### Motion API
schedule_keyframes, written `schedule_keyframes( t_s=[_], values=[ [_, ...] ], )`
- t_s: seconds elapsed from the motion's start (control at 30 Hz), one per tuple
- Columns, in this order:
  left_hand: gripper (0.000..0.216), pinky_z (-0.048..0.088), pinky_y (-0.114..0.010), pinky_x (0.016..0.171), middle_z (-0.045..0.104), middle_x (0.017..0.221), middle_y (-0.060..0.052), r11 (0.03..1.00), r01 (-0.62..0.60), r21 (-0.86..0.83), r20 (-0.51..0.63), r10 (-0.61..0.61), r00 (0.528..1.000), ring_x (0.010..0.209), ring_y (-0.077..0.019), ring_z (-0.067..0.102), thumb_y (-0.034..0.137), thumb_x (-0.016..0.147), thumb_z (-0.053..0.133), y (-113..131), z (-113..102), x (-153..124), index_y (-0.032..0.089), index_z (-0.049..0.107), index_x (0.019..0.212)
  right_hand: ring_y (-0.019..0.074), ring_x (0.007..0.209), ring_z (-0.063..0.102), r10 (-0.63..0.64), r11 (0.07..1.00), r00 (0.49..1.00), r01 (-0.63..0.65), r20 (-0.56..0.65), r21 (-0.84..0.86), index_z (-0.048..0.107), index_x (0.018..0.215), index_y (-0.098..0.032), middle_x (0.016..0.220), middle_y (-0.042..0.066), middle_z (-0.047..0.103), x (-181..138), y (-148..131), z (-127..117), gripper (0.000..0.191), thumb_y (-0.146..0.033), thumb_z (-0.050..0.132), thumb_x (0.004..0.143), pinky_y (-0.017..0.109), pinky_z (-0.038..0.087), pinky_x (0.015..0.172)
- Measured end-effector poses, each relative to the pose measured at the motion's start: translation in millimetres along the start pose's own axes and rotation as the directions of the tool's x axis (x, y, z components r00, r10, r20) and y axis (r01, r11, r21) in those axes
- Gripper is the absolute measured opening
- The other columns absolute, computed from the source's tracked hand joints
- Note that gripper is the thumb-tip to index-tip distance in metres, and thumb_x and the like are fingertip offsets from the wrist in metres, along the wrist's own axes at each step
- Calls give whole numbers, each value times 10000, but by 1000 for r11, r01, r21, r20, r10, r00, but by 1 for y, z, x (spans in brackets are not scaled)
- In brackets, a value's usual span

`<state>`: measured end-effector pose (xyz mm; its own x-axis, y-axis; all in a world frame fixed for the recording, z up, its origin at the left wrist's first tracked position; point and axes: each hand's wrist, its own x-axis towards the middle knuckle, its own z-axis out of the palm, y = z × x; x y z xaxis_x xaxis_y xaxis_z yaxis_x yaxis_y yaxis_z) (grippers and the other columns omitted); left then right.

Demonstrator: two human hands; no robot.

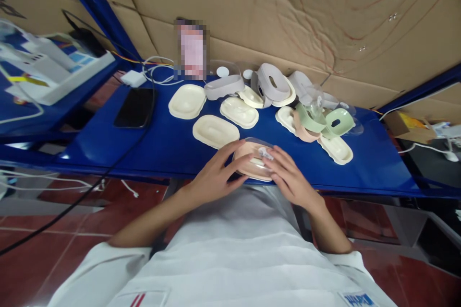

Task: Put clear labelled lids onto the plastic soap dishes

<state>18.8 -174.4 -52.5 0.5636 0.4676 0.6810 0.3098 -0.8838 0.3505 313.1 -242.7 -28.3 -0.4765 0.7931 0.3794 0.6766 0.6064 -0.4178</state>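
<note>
A pale pink oval container with a clear lid [253,158] rests at the near edge of the blue table [169,146]. My left hand [216,172] grips its left side. My right hand [288,175] lies over its right side, fingers on the lid. Just beyond the container lie several cream oval trays [215,131], flat on the table.
Grey, green and pink oval frames [273,84] and clear lids are piled at the back right. A black phone [135,107] with a cable lies at the left, a white charger [133,78] behind it. Cardboard covers the wall. White boxes [46,69] sit on the left shelf.
</note>
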Motion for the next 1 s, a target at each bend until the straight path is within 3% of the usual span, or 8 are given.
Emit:
schedule_keyframes(
  t_s=[0.17, 0.4, 0.6, 0.8, 1.0],
  values=[
    [531, 563, -564, 1229, 656, 1487, -155, 997, -40, -68, 6, 40, 999, 1506, -324, 576, 224, 1041, 761, -9, 2, -2, 238, 569, 1536, 333, 1701, 315, -81, 988, 997, 80, 2, -134, 468, 1710, -353, 1778, 58, 440, 1, -6, 18, 632, -279, 639, 1106, 651, 372, 1367],
    [425, 613, -487, 1143, 709, 1371, -109, 998, -47, -52, -40, 45, 998, 1396, -285, 654, 235, 1039, 774, -11, 3, -3, 292, 659, 1444, 308, 1697, 330, -145, 979, 989, 149, 40, -142, 423, 1730, -330, 1778, 63, 436, 6, -4, 6, 634, -225, 590, 1127, 643, 365, 1374],
    [513, 580, -527, 1175, 651, 1461, -164, 997, 36, -62, 1, -36, 999, 1420, -316, 630, 315, 1014, 815, -10, 0, -2, 248, 621, 1484, 299, 1649, 433, -154, 971, 988, 157, 32, -180, 515, 1683, -290, 1688, 85, 567, 15, 2, 5, 540, -252, 553, 1145, 584, 434, 1346],
    [385, 591, -513, 1147, 670, 1389, -126, 998, -1, -62, -10, 0, 1000, 1379, -301, 643, 308, 1040, 778, -12, 1, -3, 280, 659, 1405, 327, 1662, 403, -124, 970, 992, 122, 6, -209, 515, 1680, -339, 1713, 72, 534, 6, 1, 16, 616, -308, 696, 1093, 651, 387, 1365],
    [441, 585, -514, 1165, 643, 1457, -139, 999, 13, -41, 1, -13, 1000, 1407, -309, 627, 280, 1036, 778, -11, 3, -4, 290, 645, 1457, 342, 1676, 353, -127, 971, 989, 110, -69, -214, 458, 1712, -356, 1732, 75, 502, 1, -1, 21, 716, -273, 743, 1061, 657, 408, 1349]
  ],
)
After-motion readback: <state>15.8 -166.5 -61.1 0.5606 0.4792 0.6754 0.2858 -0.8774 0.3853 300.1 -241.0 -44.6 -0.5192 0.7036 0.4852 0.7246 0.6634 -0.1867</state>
